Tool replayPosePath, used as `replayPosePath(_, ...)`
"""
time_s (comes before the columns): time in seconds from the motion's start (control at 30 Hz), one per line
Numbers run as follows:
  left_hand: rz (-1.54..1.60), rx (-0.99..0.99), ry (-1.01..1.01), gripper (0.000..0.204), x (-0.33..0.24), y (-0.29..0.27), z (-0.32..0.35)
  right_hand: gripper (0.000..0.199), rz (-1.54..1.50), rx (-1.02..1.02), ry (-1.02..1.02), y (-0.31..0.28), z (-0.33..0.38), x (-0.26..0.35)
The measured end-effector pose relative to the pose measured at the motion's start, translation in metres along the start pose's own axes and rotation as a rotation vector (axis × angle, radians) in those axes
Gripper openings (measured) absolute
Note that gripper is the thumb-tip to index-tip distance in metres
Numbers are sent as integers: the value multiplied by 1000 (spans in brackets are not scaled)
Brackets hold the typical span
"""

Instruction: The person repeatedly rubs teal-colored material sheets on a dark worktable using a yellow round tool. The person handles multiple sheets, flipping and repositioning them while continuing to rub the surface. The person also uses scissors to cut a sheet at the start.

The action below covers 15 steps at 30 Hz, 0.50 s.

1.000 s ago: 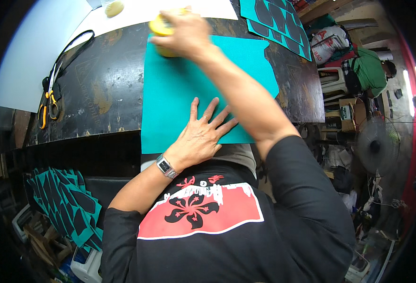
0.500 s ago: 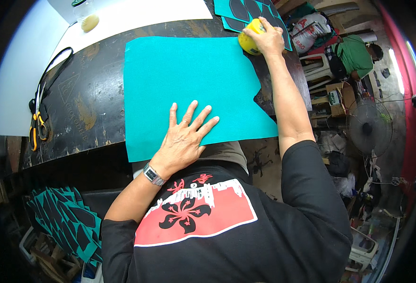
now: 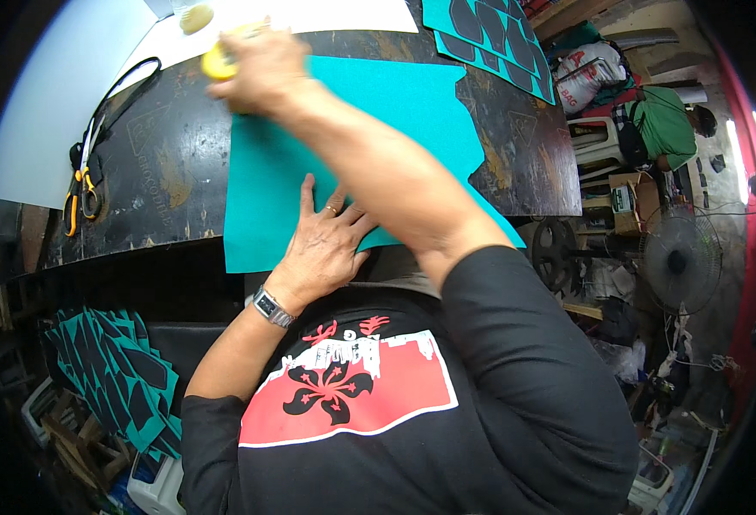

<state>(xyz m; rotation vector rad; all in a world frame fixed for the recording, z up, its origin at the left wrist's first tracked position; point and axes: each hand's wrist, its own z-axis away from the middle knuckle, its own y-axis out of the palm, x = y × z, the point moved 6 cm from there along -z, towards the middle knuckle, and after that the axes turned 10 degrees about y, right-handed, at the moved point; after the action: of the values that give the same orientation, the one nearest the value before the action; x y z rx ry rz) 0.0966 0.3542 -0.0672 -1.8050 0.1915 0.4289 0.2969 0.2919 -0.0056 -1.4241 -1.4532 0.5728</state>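
Right hand (image 3: 262,69) has swung back left, gripping the yellow pad (image 3: 217,62) at the teal sheet's (image 3: 395,112) far-left corner; left hand (image 3: 326,245) is pressing flat, fingers spread, on its near edge.

**A crowded workshop around a worn dark table**

A dark, scratched worktable (image 3: 163,172) is filling the upper middle of the view. A white board (image 3: 43,112) is lying across its far left corner. Scissors with yellow handles (image 3: 82,184) are resting near the left edge. On the right, a standing fan (image 3: 680,257) is sitting on a cluttered floor beside a white plastic stool (image 3: 597,142) and a cardboard box (image 3: 627,193). A stack of teal and black cut pieces (image 3: 116,378) is piling up at the lower left.
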Motion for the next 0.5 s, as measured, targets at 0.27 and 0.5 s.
replayPosePath(0.27,20,17,16,82,-1,1,1,80,363,-193,553,-152,76,-272)
replayPosePath(0.5,15,-10,125,70,3,12,2,71,21,-156,-18,-38,58,-34)
